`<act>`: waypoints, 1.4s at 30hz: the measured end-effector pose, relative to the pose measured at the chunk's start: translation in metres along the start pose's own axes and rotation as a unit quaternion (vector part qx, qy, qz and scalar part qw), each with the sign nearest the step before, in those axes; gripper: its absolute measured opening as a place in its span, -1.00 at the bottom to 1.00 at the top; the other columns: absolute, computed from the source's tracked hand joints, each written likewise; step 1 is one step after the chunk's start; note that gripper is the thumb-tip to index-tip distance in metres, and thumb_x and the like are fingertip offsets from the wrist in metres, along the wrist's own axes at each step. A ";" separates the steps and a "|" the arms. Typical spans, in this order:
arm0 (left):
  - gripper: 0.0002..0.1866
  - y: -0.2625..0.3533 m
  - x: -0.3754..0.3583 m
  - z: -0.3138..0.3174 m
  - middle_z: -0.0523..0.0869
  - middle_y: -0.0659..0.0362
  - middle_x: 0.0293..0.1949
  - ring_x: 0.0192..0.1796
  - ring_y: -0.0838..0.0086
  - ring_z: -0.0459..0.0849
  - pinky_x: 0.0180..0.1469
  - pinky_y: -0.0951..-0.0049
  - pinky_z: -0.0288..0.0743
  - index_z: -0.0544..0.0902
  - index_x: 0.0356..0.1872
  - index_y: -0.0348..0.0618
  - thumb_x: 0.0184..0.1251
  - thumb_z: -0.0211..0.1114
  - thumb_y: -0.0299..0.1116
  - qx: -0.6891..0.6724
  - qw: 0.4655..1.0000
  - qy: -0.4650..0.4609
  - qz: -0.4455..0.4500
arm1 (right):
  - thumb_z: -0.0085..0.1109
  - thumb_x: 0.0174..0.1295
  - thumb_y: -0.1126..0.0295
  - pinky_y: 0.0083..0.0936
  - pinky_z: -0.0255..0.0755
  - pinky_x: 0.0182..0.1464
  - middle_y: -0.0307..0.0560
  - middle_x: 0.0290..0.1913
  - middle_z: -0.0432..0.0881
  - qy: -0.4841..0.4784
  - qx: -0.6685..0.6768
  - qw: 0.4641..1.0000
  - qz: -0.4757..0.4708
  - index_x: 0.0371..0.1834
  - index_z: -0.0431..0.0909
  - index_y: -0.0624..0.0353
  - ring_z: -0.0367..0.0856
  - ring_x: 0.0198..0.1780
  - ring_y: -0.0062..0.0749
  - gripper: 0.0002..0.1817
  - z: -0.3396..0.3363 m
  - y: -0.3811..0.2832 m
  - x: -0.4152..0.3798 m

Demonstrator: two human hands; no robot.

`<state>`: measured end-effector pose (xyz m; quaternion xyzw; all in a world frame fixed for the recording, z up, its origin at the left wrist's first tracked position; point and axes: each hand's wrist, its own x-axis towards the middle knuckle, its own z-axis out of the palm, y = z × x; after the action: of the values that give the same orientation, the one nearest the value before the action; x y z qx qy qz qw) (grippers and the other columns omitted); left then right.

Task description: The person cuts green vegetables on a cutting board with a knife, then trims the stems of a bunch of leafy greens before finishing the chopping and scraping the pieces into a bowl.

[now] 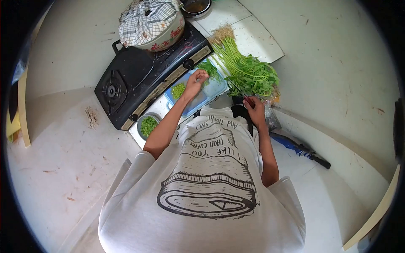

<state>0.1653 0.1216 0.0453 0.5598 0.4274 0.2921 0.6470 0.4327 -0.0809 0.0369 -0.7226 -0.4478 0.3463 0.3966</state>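
Note:
My left hand (197, 81) is over a blue plastic tray (185, 111), fingers curled in a pinch; what they hold, if anything, is too small to name. Just beyond the fingertips lie loose green leaves (209, 68) in the tray. Chopped light-green pieces (178, 90) sit in its left part. My right hand (255, 111) is closed around the dark red handle of a knife (249, 101), whose thin blade points up and left toward the greens. Beside that hand rests a large bunch of leafy greens (252, 76), roots at the far end.
A black gas stove (130, 76) stands beyond the tray, bearing a large pot (162, 39) covered with a checked cloth (147, 23). A bowl of cut greens (148, 125) is at the left. A dark pan (196, 7) sits at the back. A blue-black shoe (299, 149) shows at right.

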 end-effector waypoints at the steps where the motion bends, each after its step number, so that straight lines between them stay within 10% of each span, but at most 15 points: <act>1: -0.86 0.015 -0.003 0.001 0.71 0.23 -0.12 -0.02 0.52 0.62 0.15 0.50 0.43 0.63 0.00 -0.22 0.51 0.30 -0.46 -0.061 0.997 0.026 -0.029 | 0.44 0.27 0.30 -0.29 0.53 -0.11 0.10 -0.21 0.71 -0.011 -0.006 1.000 0.004 -0.06 0.71 0.27 0.69 -0.22 -0.11 -0.71 0.000 -0.003 0.004; 12: -0.76 0.015 -0.062 -0.021 0.72 0.21 -0.10 -0.09 0.57 0.62 0.08 0.52 0.47 0.67 0.06 -0.24 0.55 0.32 -0.32 -0.244 0.954 0.170 -0.049 | 0.41 0.31 0.28 -0.33 0.54 -0.09 0.09 -0.19 0.71 -0.186 -0.051 0.979 -0.068 -0.10 0.69 0.26 0.71 -0.20 -0.16 -0.72 0.010 -0.050 0.049; 24: -0.85 -0.061 -0.177 -0.022 0.76 0.16 -0.33 -0.33 0.52 0.69 -0.20 0.44 0.55 0.72 -0.09 -0.22 0.36 0.35 -0.50 0.120 0.911 0.380 -0.110 | 0.19 0.49 0.20 -0.17 0.52 -0.18 0.30 -0.29 0.72 -0.486 -0.123 0.863 -0.061 -0.04 0.57 0.30 0.73 -0.27 0.07 -0.68 0.074 -0.085 0.086; 30: -0.82 -0.078 -0.174 -0.034 0.77 -0.03 -0.27 -0.26 0.22 0.75 -0.14 0.26 0.60 0.73 -0.12 -0.22 0.28 0.30 -0.52 0.225 0.887 0.402 -0.046 | 0.01 0.56 0.15 0.09 0.50 -0.04 0.46 -0.21 0.70 -0.517 -0.200 0.803 -0.217 0.06 0.42 0.28 0.65 -0.08 0.44 -0.64 0.120 -0.094 0.090; 42: -0.86 -0.087 -0.164 -0.046 0.66 -0.07 -0.30 -0.25 0.04 0.71 -0.12 0.13 0.59 0.71 -0.17 -0.22 0.31 0.25 -0.53 0.290 0.885 0.363 -0.019 | 0.10 0.50 0.13 0.13 0.56 -0.07 0.40 -0.21 0.73 -0.455 -0.281 0.799 -0.274 0.03 0.48 0.25 0.70 -0.13 0.37 -0.64 0.166 -0.099 0.078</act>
<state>0.0400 -0.0147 -0.0032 0.5690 0.7087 0.3255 0.2609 0.2818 0.0626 0.0395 -0.4089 -0.8339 0.3706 0.0049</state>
